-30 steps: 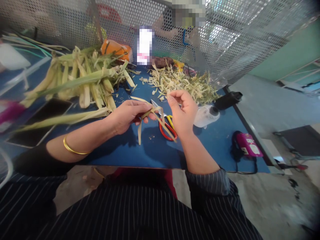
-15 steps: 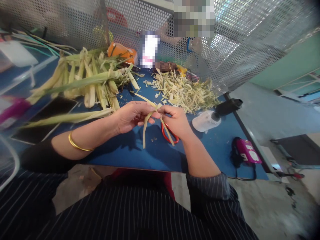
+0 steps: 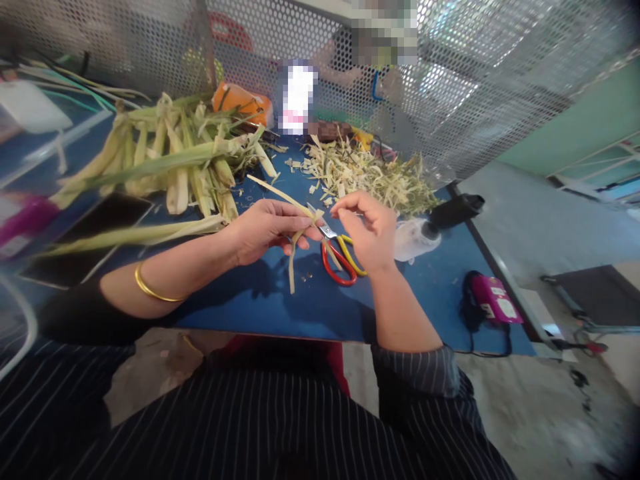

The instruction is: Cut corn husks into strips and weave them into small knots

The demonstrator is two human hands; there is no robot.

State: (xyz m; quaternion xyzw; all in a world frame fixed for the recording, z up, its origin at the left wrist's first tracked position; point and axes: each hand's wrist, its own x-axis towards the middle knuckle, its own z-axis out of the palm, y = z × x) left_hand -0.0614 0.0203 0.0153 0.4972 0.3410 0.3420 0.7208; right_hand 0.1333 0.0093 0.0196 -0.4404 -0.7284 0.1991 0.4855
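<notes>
My left hand (image 3: pixel 275 230) pinches pale, narrow husk strips (image 3: pixel 293 267) between thumb and fingers. They cross at the fingertips in a small fold or knot, with one end sticking up to the left and others hanging down. Just right of it, my right hand (image 3: pixel 367 227) is apart from the strips, its fingers half curled and nothing visible in them. Below and between the hands, scissors (image 3: pixel 340 263) with one red and one yellow handle lie on the blue table (image 3: pixel 280 310), blades pointing up-left, partly behind the strips.
Corn husks (image 3: pixel 175 160) are heaped at the left, near a dark flat panel (image 3: pixel 65 257). Husk shreds (image 3: pixel 360 170) pile up at the back. On the right are a white bottle (image 3: pixel 413 240) with a black top and a magenta device (image 3: pixel 495 300). Behind stands perforated metal mesh (image 3: pixel 280 27).
My right hand has let go of the husk strips and moved to the right and slightly up. More of the scissors now shows. My left hand still holds the strips.
</notes>
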